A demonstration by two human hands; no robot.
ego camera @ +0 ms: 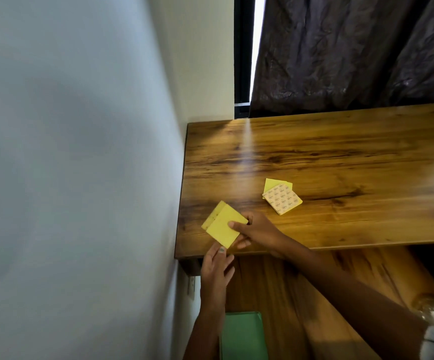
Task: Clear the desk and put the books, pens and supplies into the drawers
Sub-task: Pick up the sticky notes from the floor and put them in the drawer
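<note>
Two yellow sticky-note pads (pixel 222 224) overlap at the front left corner of the wooden desk (pixel 340 157). My right hand (pixel 257 231) grips them, thumb on top and fingers underneath. My left hand (pixel 217 266) reaches up from below the desk edge, and its fingertips touch the lower corner of the same pads. Further right on the desk lies a second small pile of pads (pixel 282 197): a printed, patterned one on top of plain yellow ones.
A white wall (pixel 81 178) runs close along the desk's left side. A dark curtain (pixel 353 53) hangs behind the desk. Below the desk edge are a green flat object (pixel 243 336) and brown wooden surfaces (pixel 288 294). A wall socket (pixel 191 287) sits under the corner.
</note>
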